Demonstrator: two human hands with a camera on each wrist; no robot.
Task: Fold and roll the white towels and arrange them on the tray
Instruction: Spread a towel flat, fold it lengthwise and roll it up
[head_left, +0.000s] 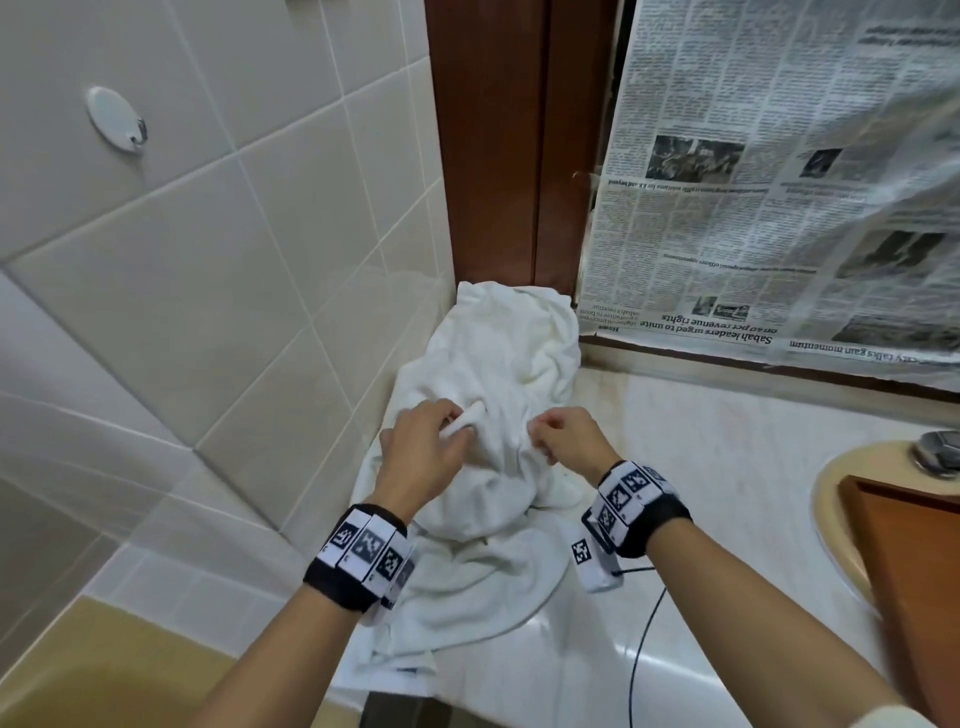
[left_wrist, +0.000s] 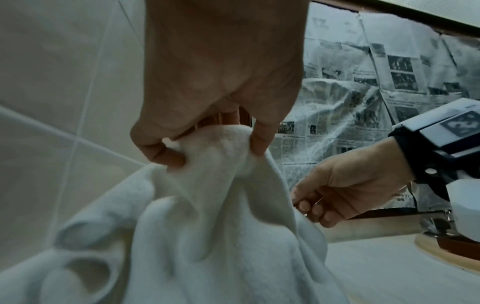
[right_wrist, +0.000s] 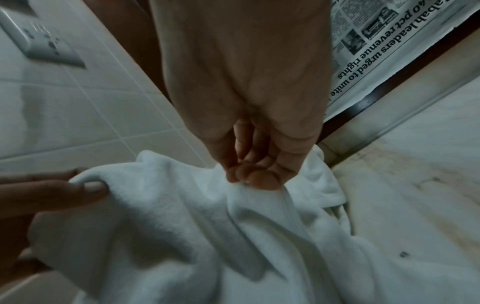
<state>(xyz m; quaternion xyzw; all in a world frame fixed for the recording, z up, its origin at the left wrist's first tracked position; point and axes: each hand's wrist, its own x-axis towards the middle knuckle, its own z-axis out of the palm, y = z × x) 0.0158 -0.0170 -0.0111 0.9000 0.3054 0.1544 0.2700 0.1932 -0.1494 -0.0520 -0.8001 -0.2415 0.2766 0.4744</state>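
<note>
Towel: white towel heaped and crumpled on the tabletop, pushed into the corner against the tiled wall; lower edge hangs over the tabletop's front.
Left hand: left hand pinches a raised fold of the towel between thumb and curled fingers, lifting a peak of cloth.
Right hand: right hand pinches a second bunch of the same towel just beside the left, fingertips drawn tight together on the cloth.
Wrists: marker-printed bands on both.
Tray: brown tray, resting at a slant over the beige sink, well apart from the towel.
Backdrop: newspaper covering the pane behind; wall hook on the tiles.
</note>
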